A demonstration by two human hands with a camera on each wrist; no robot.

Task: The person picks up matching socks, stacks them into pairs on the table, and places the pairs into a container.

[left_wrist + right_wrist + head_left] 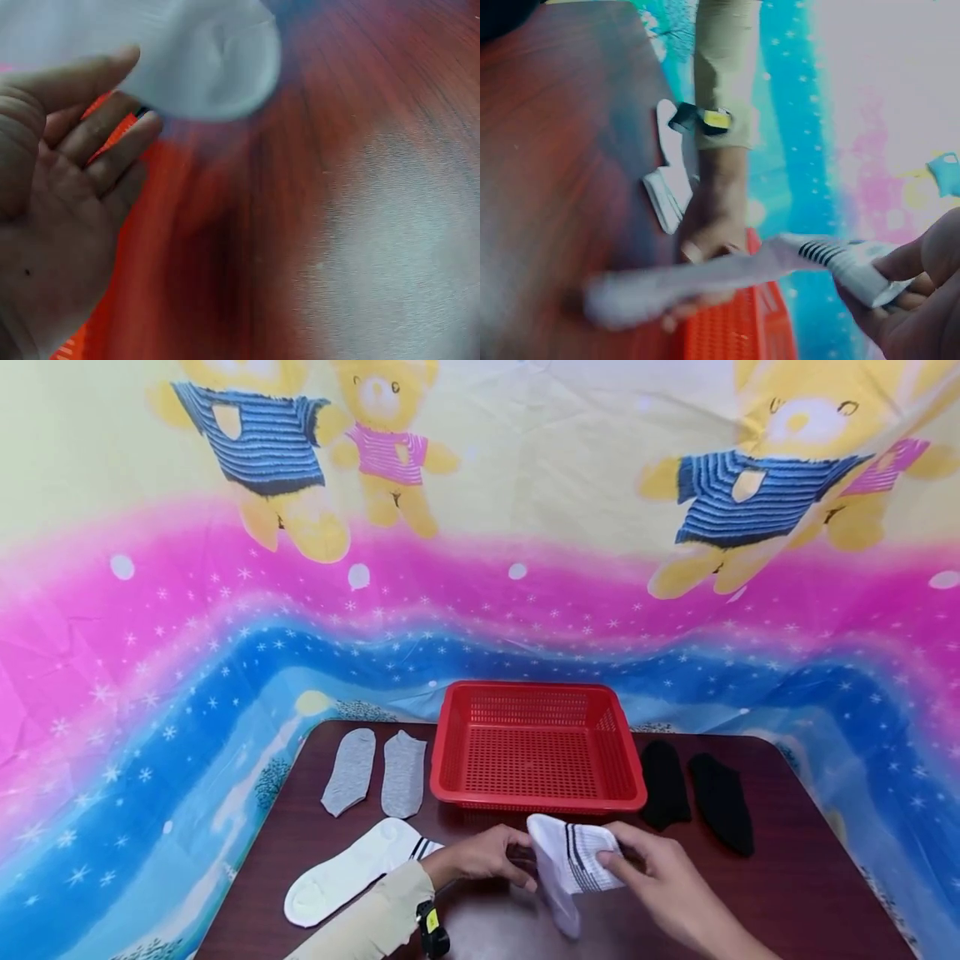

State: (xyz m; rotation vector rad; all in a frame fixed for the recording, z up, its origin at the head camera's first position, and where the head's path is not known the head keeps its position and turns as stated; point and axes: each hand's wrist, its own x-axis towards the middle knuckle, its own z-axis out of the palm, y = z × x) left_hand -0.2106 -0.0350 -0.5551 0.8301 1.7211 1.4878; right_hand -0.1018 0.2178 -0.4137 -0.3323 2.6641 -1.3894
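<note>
A white sock with black stripes (592,858) hangs in the air over the front of the table, its toe end drooping. My right hand (660,877) pinches its striped cuff between thumb and fingers, as the right wrist view also shows. Beside the sock's foot part is my left hand (491,858), its fingers loosely bent and apart. In the left wrist view that hand (75,165) has an open palm, with the blurred white sock (217,60) just beyond its fingertips. A second white striped sock (352,872) lies flat on the table, partly behind the left forearm.
A red plastic basket (636,789) with nothing in it stands at the table's back middle. Two grey socks (352,772) lie left of it, two black socks (722,802) to its right. The dark wooden table (795,893) meets a printed cloth backdrop (525,610).
</note>
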